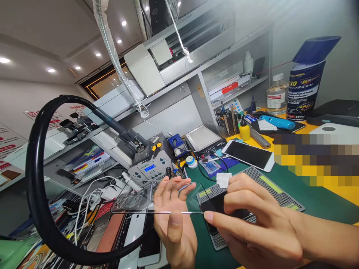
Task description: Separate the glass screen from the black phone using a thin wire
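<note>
A clear glass screen protector point(196, 196) with a thin dark border is held tilted above the bench. My left hand point(176, 224) grips it, thumb in front and fingers behind, seen through the glass. The fingers of my right hand point(252, 216) are bent, and one fingertip touches the protector's near right corner. A small white piece point(223, 180), like tissue or paper, shows at the curled fingers of that hand and looks pinched there. Below my right hand lies a black-screened phone point(215, 205), partly covered, on a grey perforated pad point(258, 186).
A white phone point(249, 155) lies beyond the pad on a green mat point(316, 194). Behind stand a soldering station point(151, 168) and a yellow bottle point(244, 129). A spray can point(304, 89) is at right. A thick black hose point(32, 168) loops at left over phones and cables.
</note>
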{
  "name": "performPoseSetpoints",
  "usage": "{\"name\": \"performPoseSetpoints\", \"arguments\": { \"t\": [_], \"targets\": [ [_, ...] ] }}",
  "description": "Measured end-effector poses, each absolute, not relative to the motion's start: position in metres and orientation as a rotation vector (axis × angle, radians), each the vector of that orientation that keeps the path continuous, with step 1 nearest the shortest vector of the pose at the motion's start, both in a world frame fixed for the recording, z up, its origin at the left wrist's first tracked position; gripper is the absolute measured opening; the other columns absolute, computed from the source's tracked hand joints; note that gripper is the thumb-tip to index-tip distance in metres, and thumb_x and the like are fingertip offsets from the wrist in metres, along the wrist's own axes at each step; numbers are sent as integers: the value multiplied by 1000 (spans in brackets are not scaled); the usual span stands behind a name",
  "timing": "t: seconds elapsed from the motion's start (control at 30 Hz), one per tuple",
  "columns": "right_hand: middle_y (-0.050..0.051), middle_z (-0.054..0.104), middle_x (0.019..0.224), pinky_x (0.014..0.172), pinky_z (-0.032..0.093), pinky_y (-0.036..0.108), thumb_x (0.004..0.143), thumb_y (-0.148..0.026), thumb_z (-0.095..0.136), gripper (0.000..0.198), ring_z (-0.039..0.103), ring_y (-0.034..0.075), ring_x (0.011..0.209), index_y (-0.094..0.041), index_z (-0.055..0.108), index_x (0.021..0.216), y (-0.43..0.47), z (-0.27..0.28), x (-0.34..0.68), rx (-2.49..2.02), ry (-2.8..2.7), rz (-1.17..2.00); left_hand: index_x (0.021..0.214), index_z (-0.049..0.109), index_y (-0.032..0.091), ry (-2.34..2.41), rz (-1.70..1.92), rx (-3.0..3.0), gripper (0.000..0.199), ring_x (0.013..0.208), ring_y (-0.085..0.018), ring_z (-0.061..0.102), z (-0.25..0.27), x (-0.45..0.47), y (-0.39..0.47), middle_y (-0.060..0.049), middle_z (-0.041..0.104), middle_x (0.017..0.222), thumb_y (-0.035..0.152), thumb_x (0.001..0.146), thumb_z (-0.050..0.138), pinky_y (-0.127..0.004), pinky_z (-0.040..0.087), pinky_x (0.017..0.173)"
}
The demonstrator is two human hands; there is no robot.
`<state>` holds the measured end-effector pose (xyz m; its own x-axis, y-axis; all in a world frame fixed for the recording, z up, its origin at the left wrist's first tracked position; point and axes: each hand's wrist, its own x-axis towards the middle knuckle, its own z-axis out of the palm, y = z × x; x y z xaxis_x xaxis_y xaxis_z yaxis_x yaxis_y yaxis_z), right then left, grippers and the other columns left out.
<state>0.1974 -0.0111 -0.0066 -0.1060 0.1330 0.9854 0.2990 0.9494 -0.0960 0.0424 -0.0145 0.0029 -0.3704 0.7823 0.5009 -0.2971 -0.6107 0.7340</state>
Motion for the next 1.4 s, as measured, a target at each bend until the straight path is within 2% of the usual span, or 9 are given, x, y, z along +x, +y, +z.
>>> {"name": "performPoseSetpoints", "arguments": {
  "t": [0.47,0.67,0.93,1.1,1.4],
  "targets": [
    [10,49,85,61,42,40,68,-5,61,39,44,23,76,-3,75,105,2,-6,200,-176,-1777,-215,119,66,22,722,1998,1163,53,100,-29,67,2,42,-15,-10,66,109,48,74,77,-48,60,87],
    [10,49,85,62,43,42,70,-4,59,39,45,24,77,-4,75,105,0,-7,199,-211,-1752,-159,119,66,21,723,1992,1160,54,100,-30,67,3,43,-16,-11,66,109,48,74,76,-48,59,86],
    [9,54,80,63,47,42,70,-2,61,30,51,23,74,-9,77,95,-8,-3,200,-332,-1701,-135,116,67,20,722,2027,1122,53,97,-28,67,3,44,-15,-11,66,107,50,74,75,-47,59,84],
    [9,52,82,60,43,41,71,-5,65,30,48,23,75,-4,75,98,-1,-4,200,-202,-1725,-197,116,67,20,710,2019,1144,53,98,-29,67,2,44,-15,-11,66,106,50,73,75,-48,59,84],
    [10,51,83,61,43,42,69,-4,61,34,47,23,76,-5,76,99,-3,-4,198,-227,-1731,-169,118,67,21,722,2013,1157,53,98,-29,68,4,46,-17,-11,66,108,50,74,75,-48,60,84]
  ]
}}
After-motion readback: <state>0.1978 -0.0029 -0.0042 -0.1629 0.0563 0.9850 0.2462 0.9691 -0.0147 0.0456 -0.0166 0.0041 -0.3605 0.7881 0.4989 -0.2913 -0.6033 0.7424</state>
